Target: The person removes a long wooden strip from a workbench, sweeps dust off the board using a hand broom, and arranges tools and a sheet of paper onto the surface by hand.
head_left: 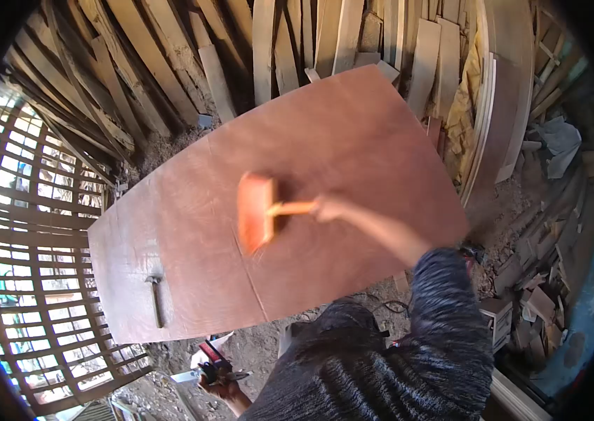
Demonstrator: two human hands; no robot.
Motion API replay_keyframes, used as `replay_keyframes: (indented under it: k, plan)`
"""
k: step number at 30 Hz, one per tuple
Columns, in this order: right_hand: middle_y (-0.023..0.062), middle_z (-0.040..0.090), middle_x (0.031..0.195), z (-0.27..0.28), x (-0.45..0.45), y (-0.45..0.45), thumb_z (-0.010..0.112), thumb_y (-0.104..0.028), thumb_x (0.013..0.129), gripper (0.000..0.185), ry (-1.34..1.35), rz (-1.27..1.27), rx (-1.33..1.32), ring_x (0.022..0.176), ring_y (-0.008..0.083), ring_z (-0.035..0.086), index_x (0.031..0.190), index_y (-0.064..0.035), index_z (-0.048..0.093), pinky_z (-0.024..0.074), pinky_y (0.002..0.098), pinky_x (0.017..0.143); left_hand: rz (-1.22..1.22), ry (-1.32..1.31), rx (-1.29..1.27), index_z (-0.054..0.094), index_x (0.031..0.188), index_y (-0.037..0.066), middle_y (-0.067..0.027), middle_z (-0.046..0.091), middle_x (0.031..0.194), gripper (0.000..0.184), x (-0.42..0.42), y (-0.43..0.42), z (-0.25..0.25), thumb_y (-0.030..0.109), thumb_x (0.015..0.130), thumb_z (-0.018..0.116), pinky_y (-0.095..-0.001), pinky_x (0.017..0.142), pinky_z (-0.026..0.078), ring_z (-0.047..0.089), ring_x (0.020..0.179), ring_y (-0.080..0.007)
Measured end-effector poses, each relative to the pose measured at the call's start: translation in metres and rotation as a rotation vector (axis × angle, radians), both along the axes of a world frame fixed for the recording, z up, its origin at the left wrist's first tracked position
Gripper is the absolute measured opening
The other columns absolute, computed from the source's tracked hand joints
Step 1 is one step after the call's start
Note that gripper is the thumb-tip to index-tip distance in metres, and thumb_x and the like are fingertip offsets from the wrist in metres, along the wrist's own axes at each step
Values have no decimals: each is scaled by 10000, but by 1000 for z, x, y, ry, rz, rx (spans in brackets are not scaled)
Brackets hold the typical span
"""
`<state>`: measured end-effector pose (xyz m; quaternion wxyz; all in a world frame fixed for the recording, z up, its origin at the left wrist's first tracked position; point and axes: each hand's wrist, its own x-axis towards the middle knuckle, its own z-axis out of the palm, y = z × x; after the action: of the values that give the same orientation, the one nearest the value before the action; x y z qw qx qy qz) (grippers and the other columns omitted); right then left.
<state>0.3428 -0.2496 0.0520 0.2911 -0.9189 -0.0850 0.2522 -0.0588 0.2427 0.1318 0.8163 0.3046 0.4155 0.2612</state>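
Observation:
My right hand [328,208] is closed around the handle of an orange hand brush [256,212], blurred by motion, over a large reddish-brown plywood panel [353,140]. The brush's wide head points to the left. Low in view, beside the panel's near edge, my left hand [221,390] grips a red and black power tool [214,356] with a flat metal plate; its exact kind is hard to make out. A hammer [156,302] lies on the left part of the panel.
Upright wooden planks [269,52] line the far side. A slatted lattice [37,231] stands at the left, with bright light behind it. Wood offcuts [539,309] and a cardboard box [497,319] lie at the right. Debris covers the ground.

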Motion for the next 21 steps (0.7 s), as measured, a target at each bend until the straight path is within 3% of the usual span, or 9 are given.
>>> replay_keyframes:
  k: [2,4,5,8,11,14,15,19,21]
  plan:
    - [135,710,867,-11,55,-162,664,-336,813,303,-25,-148,-185,771,235,678,1030,-131,713,522,399,693,9,2,-9,644,1216,187,-35,692,1030,477,7,-23,17,403,790,664,-371,659,511,617,775,-237]
    - [109,721,948,59,58,-330,734,-454,764,459,-82,-447,-502,838,228,700,1103,-146,704,547,355,772,20,24,-29,629,1230,184,-31,680,1006,482,6,-30,23,406,802,648,-368,643,501,605,755,-231]
    - [112,724,928,157,52,-340,749,-482,755,497,-27,-690,-729,816,227,704,1059,-91,714,552,346,736,30,35,-27,621,1236,182,-29,674,994,485,7,-32,24,408,808,640,-366,635,496,599,745,-227]
    - [126,704,814,167,102,-501,639,-208,844,258,14,-509,-1481,722,255,689,968,11,697,526,375,604,43,66,-69,598,1257,177,-24,656,957,492,22,-41,25,414,826,616,-360,612,481,581,714,-217]
    - [127,685,744,164,118,-558,578,-146,886,232,-316,-735,-998,652,249,671,968,44,682,504,379,544,47,83,-93,575,1278,171,-18,638,921,500,44,-48,26,420,844,592,-355,588,466,564,684,-207]
    - [136,694,814,228,118,-280,594,-130,829,227,-244,-537,-343,731,231,666,1025,-70,693,508,361,650,48,87,-117,553,1298,166,-13,620,885,508,60,-56,27,425,862,568,-349,565,450,546,653,-197]
    - [144,702,853,186,126,-235,601,-143,820,231,-358,-434,-104,769,253,681,1023,-102,703,516,368,664,47,85,-127,545,1305,165,-11,614,873,510,65,-59,27,427,868,560,-347,557,445,540,643,-194]
    - [132,699,838,89,166,-40,659,-193,793,172,-445,81,-191,806,313,683,950,-162,722,520,449,748,32,75,-138,514,1333,158,-3,590,825,521,85,-70,31,434,892,527,-340,526,425,516,602,-180]
    - [123,699,827,68,187,-53,656,-189,790,151,-357,91,-238,797,300,682,924,-158,719,516,444,732,15,79,-132,499,1346,154,1,578,800,526,94,-72,35,438,904,511,-336,510,415,504,582,-174]
